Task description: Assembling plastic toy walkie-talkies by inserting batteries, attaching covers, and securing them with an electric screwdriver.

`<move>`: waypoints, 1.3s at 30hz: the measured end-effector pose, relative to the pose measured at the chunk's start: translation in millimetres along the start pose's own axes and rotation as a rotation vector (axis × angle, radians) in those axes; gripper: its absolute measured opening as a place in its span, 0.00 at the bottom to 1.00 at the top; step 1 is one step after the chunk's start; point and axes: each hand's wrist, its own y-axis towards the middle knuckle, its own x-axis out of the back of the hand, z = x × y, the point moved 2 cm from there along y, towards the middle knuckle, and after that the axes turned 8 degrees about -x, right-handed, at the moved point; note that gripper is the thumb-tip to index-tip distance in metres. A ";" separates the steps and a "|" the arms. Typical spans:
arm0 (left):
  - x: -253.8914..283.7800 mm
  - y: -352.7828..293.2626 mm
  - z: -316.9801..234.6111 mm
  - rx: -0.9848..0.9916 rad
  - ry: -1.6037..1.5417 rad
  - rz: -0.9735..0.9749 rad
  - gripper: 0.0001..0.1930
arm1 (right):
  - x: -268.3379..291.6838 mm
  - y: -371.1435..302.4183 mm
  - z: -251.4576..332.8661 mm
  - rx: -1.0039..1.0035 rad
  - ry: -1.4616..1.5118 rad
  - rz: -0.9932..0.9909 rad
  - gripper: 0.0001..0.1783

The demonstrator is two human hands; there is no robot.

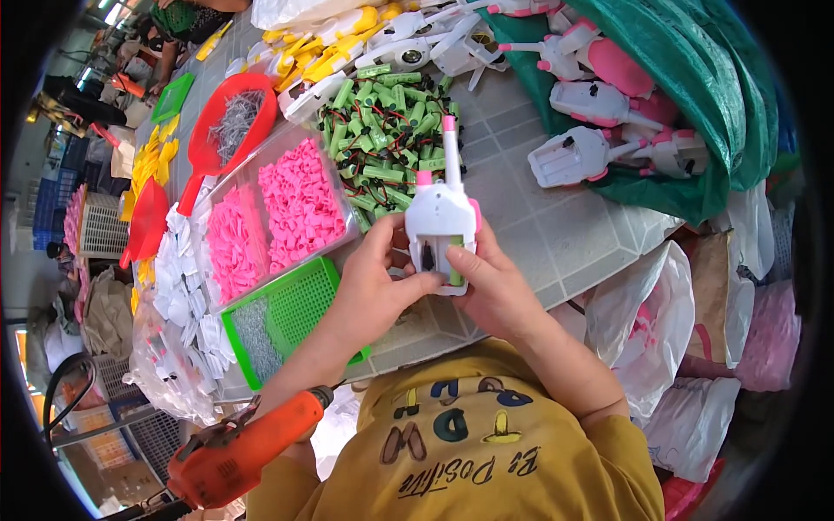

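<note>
Both hands hold a white plastic device housing with pink trim (pixel 437 214) above the table's near edge. It points away from me, with a long narrow pink-tipped neck. My left hand (pixel 375 271) closes on its left side, thumb at the lower rim of the open compartment. My right hand (pixel 497 280) wraps the right side, its thumb pressing near a green battery (pixel 456 276) that sits in the compartment. Just beyond lies a heap of green batteries with red and black wires (pixel 382 130). The fingers behind the housing are partly hidden.
A clear bin of pink parts (pixel 304 204) and a green basket with small metal pieces (pixel 300 304) stand left. Beyond is a red scoop (pixel 204 139). An orange power tool (pixel 248 451) hangs lower left. A green sack (pixel 695 78) with similar housings (pixel 578 156) is at right.
</note>
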 end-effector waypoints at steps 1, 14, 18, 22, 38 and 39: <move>-1.1 0.3 1.0 0.001 0.000 0.000 0.36 | 0.0 -0.9 -1.8 -0.016 -0.055 -0.033 0.38; -3.0 -0.6 -2.8 -0.058 0.060 -0.054 0.38 | -5.7 3.1 5.8 -0.049 0.035 -0.034 0.36; -1.3 0.4 6.6 -0.065 -0.002 -0.047 0.39 | -5.9 6.1 0.4 -0.048 0.072 -0.032 0.39; -3.4 -2.4 2.9 -0.084 0.039 -0.069 0.38 | -10.7 4.8 2.2 -0.026 -0.006 -0.032 0.44; 2.2 -2.8 -5.9 -0.030 -0.126 -0.019 0.39 | -8.2 11.6 -14.7 0.091 -0.041 -0.065 0.36; 0.2 -2.3 3.4 -0.084 -0.109 -0.057 0.38 | -6.5 10.0 -16.8 0.102 -0.077 -0.096 0.36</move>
